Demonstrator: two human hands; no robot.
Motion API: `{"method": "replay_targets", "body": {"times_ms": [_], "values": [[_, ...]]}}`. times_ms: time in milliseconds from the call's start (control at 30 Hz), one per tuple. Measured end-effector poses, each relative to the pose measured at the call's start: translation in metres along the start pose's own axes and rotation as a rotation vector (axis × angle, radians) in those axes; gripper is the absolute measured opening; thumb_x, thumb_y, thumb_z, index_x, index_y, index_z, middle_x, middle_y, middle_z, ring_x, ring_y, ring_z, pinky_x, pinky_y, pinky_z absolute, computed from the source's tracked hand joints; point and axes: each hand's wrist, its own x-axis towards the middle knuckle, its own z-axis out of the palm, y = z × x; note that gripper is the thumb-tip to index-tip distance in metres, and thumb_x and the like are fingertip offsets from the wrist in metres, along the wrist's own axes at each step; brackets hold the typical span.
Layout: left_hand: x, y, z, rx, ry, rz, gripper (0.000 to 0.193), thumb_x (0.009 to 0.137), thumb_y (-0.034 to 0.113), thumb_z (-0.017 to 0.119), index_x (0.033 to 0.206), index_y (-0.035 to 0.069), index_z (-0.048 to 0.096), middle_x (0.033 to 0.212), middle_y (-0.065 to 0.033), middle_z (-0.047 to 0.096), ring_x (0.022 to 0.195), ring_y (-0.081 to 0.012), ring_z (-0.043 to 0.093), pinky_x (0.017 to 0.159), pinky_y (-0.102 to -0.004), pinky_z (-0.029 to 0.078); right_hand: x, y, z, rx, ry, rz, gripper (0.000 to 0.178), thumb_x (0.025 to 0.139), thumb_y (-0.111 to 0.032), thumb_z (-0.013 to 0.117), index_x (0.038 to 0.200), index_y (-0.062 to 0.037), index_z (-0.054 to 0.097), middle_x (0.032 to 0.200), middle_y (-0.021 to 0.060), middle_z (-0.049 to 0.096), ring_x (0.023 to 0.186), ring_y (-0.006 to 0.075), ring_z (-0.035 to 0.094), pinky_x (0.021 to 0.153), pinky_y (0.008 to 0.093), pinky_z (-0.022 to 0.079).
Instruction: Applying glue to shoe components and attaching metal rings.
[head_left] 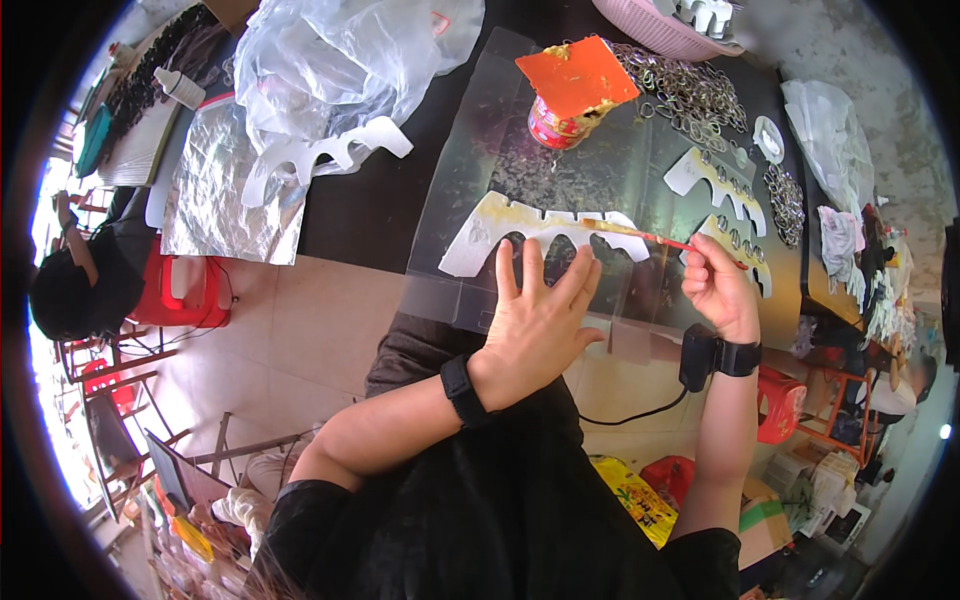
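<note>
A white arched cut-out strip point(492, 220) lies on the clear sheet point(470, 130) in front of me, its upper edge smeared with yellowish paste. My left hand point(537, 310) is open, its spread fingertips pressing along the strip's lower edge. Pinched in my right hand point(722, 285) is a slim brush point(655, 238) with a red handle; its yellowed tip touches the strip's upper edge right of centre. Beyond the strip stands a paste-smeared red can point(556, 128) topped by an orange square point(580, 75). Two similar strips, one farther point(690, 172) and one nearer point(762, 276), bear metal rings.
A pile of metal rings point(690, 95) lies behind the can, beside a pink basket point(655, 28). Plastic bags point(350, 60), another white strip point(335, 150) and a silvery sheet point(235, 190) are at left. Another person point(75, 260) sits at far left. A cable point(640, 415) hangs from my right wrist.
</note>
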Motion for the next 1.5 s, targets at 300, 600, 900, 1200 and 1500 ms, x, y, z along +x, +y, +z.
{"method": "replay_targets", "body": {"times_ms": [300,600,900,1200,1500], "values": [[0.004,-0.003,-0.002,-0.004,-0.004,0.056,0.073,0.077,0.046,0.069,0.132,0.003,0.048,0.137,-0.0085,0.041,0.123,-0.0363,0.036,0.104,-0.0597,0.025,0.0,0.002,-0.019,0.039,-0.055,0.023,0.008,0.09,-0.014,0.066,0.09,-0.0069,0.064,0.075,0.0035,0.063,0.062,0.0115,0.058,0.055,0.0237,0.048],[0.009,-0.001,0.002,-0.023,-0.025,0.081,0.074,0.076,0.042,0.071,0.128,-0.005,0.047,0.131,-0.0139,0.043,0.126,-0.0288,0.037,0.102,-0.0484,0.03,-0.005,-0.005,-0.034,-0.07,-0.087,-0.018,0.007,0.091,-0.014,0.064,0.094,-0.0081,0.061,0.081,0.0036,0.064,0.068,0.0127,0.06,0.061,0.0256,0.051],[0.014,-0.003,0.001,-0.123,0.08,0.078,0.072,0.071,0.043,0.074,0.118,-0.007,0.052,0.122,-0.0135,0.045,0.116,-0.0278,0.041,0.099,-0.0457,0.031,-0.047,-0.012,-0.027,-0.286,-0.048,-0.367,0.008,0.091,-0.006,0.061,0.098,-0.0077,0.059,0.091,0.0069,0.066,0.081,0.0164,0.064,0.074,0.0289,0.052],[0.014,0.0,0.003,-0.111,0.036,0.096,0.075,0.07,0.049,0.074,0.114,-0.008,0.053,0.122,-0.015,0.043,0.115,-0.0271,0.042,0.104,-0.0487,0.026,-0.072,-0.03,0.031,-0.274,0.008,-0.838,0.018,0.095,-0.018,0.06,0.104,-0.0035,0.057,0.09,0.0081,0.065,0.078,0.0147,0.061,0.072,0.0279,0.049],[0.013,-0.002,0.004,-0.115,-0.002,0.099,0.079,0.072,0.05,0.072,0.118,-0.009,0.051,0.124,-0.0149,0.042,0.116,-0.0267,0.041,0.105,-0.0511,0.025,-0.033,-0.036,0.113,-0.557,-0.004,-0.863,0.019,0.095,-0.02,0.059,0.097,-0.0003,0.058,0.081,0.0089,0.066,0.066,0.0135,0.063,0.061,0.0252,0.052]]}}
